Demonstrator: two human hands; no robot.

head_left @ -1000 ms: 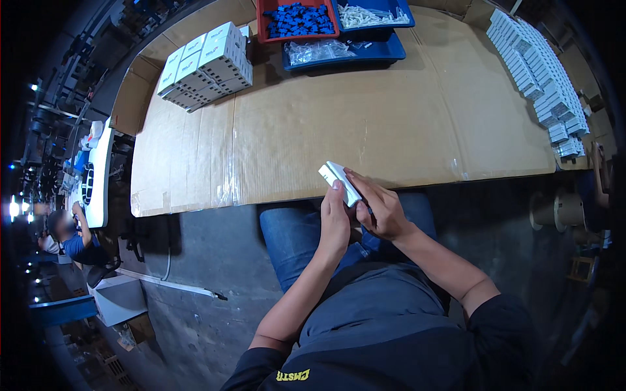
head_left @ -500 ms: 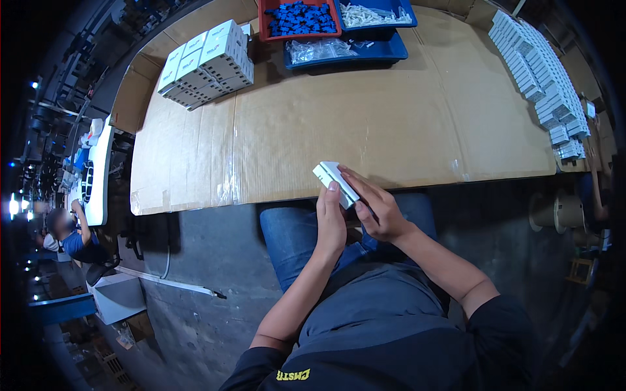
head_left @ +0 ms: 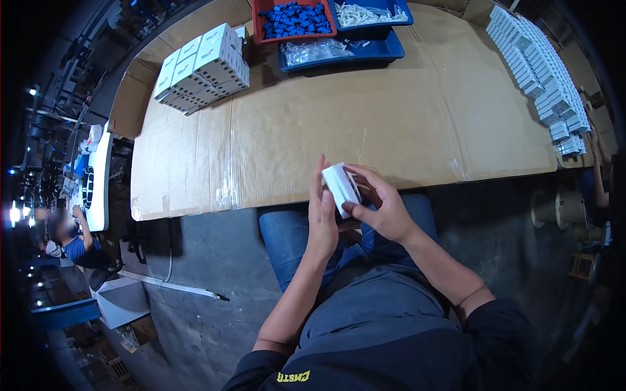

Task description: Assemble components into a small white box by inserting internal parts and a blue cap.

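A small white box [head_left: 339, 187] is held over my lap, just off the near edge of the table. My right hand [head_left: 385, 212] grips it from the right, with the thumb on its lower end and the fingers curled round the far side. Along the box's left side is my left hand [head_left: 322, 218], its fingers stretched out and pointing away from me. Whether the left palm presses on the box is hard to make out.
The cardboard-covered table [head_left: 326, 130] bears a stack of white boxes [head_left: 205, 65] at the far left. Blue pieces fill a red bin [head_left: 295, 21]; white pieces lie in a blue bin [head_left: 372, 14]. Clear bags sit in a blue tray [head_left: 342, 53]. White parts [head_left: 538, 75] line the right. A person [head_left: 81, 241] sits left.
The white box has turned in my right hand and shows a broader white face. My left hand has loosened from it, its fingers now straightened.
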